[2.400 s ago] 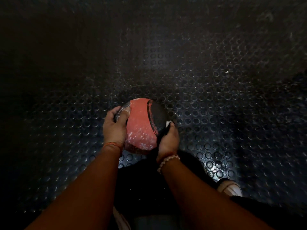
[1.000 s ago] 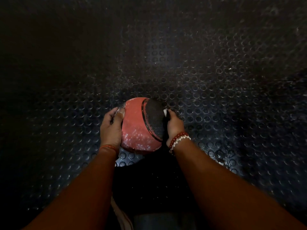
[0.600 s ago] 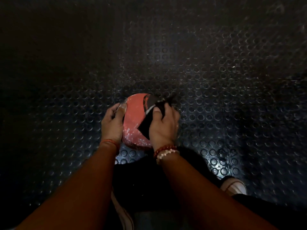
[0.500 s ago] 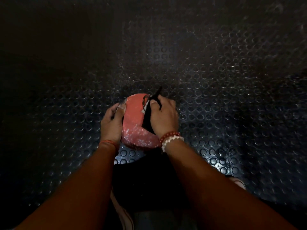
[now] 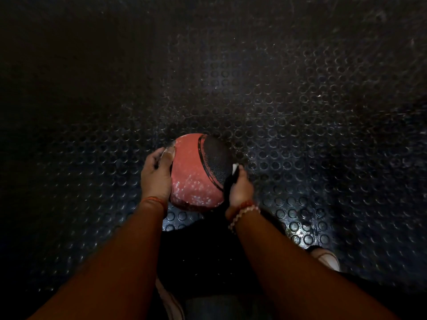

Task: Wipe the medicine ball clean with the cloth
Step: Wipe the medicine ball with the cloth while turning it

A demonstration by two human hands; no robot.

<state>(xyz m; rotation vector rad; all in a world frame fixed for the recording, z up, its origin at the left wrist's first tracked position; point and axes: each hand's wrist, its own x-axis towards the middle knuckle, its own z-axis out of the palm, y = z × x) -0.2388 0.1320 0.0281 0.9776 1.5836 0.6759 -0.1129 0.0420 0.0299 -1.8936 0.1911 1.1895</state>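
A red and black medicine ball [image 5: 191, 172] with white dusty specks on its lower red face sits low over the dark studded floor. My left hand [image 5: 157, 174] holds the ball's left side, thumb on the upper left edge. My right hand [image 5: 239, 190] grips a dark cloth [image 5: 228, 190] with a white tag against the ball's lower right side, beside the black panel.
Black rubber flooring [image 5: 288, 135] with round studs spreads all around, dim toward the left. My dark-clothed knee lies under the ball, and a light shoe [image 5: 327, 259] shows at lower right. Another shoe [image 5: 171, 301] shows at the bottom middle.
My right hand with the cloth has slid from the top of the ball's black panel down to its lower right side, uncovering the panel. My left hand has stayed on the left side.
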